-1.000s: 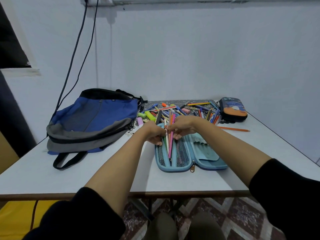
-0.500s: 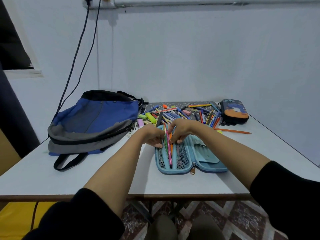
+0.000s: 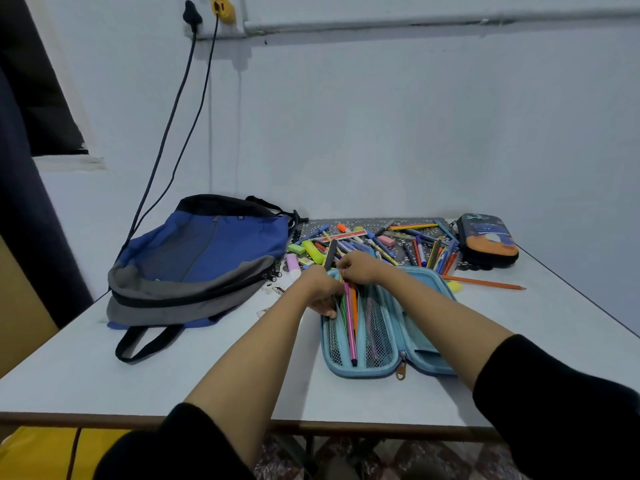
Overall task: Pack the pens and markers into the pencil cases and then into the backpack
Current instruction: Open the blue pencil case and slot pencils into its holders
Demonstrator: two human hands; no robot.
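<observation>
**Step in hand:** filling the first case. The open light-blue hard-shell pencil case [image 3: 360, 370] lies flat on the white worktop [image 3: 173, 375], close to the person.

**Hands:** The right hand [image 3: 360, 268] has its fingers [image 3: 346, 271] curled over the top ends of a slim pink pen [image 3: 350, 327] and an orange pen [image 3: 354, 303]. Both pens lie lengthwise in the case's left half. The left hand [image 3: 320, 289] grips the case's left rim with curled fingers.

**Outstanding:**
- The heap of loose pens and markers [image 3: 381, 240] lies just beyond the case.
- The dark blue and orange pencil case [image 3: 488, 240] looks closed.
- The blue and grey backpack [image 3: 201, 258] lies to the left.

**Judgement:** early stage. The next move calls for seating both pens, letting go, then reaching to the heap.
</observation>
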